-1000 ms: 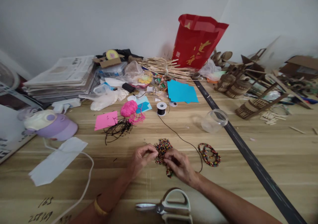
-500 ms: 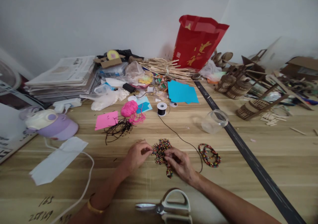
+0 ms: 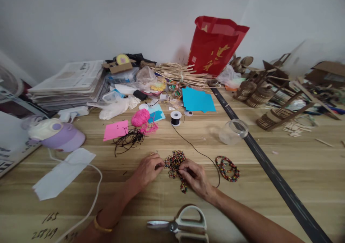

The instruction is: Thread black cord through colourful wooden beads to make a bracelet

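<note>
Multicoloured beads [image 3: 175, 159]: loose heap on wooden surface [image 3: 151, 205], between the hands. Left hand [image 3: 148, 169]: grip pinched closed, heap's left edge. Right hand [image 3: 197, 179]: grip likewise, right edge (anything held in either, too small to tell). Black cord [image 3: 194, 148], running from spool [image 3: 176, 121]. Beaded loops [image 3: 237, 173], right. Scissors [image 3: 173, 227], nearest wearer.

Wood-grain counter [image 3: 304, 178], black strip [image 3: 265, 164] running across right part, handwritten numbers [image 3: 50, 218] at lower left. Bead pile [image 3: 173, 161] near middle, beaded bracelets [image 3: 221, 172] to right, scissors [image 3: 174, 226] in front. Beyond pile: black cord spool [image 3: 176, 121], clear jar [image 3: 228, 137], pink yarn ball [image 3: 140, 118], black cord tangle [image 3: 130, 138] overlapping pink sheet [image 3: 115, 131]. At left: purple-and-white cap [image 3: 63, 139], white paper [image 3: 64, 176]. Toward back: newspaper stack [image 3: 63, 83], blue sheets [image 3: 198, 100], red bag [image 3: 212, 45]; woven baskets [image 3: 271, 118] at right.
</note>
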A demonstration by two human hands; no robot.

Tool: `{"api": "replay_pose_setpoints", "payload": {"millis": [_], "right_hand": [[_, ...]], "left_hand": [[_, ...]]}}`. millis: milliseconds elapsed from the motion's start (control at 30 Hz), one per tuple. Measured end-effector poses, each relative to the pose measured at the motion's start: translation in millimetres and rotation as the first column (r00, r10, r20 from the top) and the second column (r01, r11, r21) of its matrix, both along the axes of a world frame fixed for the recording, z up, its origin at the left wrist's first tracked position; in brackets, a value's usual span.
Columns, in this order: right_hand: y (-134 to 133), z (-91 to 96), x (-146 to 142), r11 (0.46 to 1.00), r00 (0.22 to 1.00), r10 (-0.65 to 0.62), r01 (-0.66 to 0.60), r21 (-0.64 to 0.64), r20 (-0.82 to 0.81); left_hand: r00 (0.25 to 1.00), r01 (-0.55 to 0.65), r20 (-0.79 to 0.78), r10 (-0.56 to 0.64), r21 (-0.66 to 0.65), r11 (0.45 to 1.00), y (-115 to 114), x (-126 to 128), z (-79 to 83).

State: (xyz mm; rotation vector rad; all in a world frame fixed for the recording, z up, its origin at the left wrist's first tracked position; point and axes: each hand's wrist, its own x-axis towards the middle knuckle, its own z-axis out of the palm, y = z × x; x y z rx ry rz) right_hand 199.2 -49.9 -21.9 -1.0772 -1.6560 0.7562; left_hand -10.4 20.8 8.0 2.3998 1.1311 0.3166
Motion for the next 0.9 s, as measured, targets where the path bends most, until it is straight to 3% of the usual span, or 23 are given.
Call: {"api": "replay_pose_setpoints", "payload": {"millis": [367, 467, 567, 633, 733, 900], "right_hand": [[-1, -0.2, -1, 1.0, 1.0, 0.017, -0.016, -0.025, 0.016], [-1, 0.4, 0, 0.999, 0.999, 0.034, -0.034, 0.003, 0.032], [-1, 1.3, 1, 0.999, 0.998, 0.043, -0.043, 0.006, 0.039], [-1, 2.3, 1, 0.999, 0.998, 0.046, -0.047, 0.002, 0.04], [-1, 3.6, 1, 0.998, 0.997, 0.057, -0.057, 0.001, 0.046], [-2, 2.6, 1, 0.997, 0.995, 0.075, -0.075, -0.005, 0.067]], "left_hand": [[0.999, -0.025, 0.026, 0.026, -0.032, 0.999, -1, 2, -3.6], [0.995, -0.043, 0.091, 0.048, -0.055, 0.998, -1, 4, -1.9], [0.965, -0.091, 0.227, 0.127, -0.165, 0.982, -1, 5, 1.3], [0.922, -0.097, 0.33, 0.205, -0.315, 0.944, -2, 5, 2.6], [0.844, -0.041, 0.432, 0.317, -0.538, 0.842, -4, 7, 0.9], [0.766, 0.068, 0.502, 0.401, -0.684, 0.727, -8, 12, -6.9]]}}
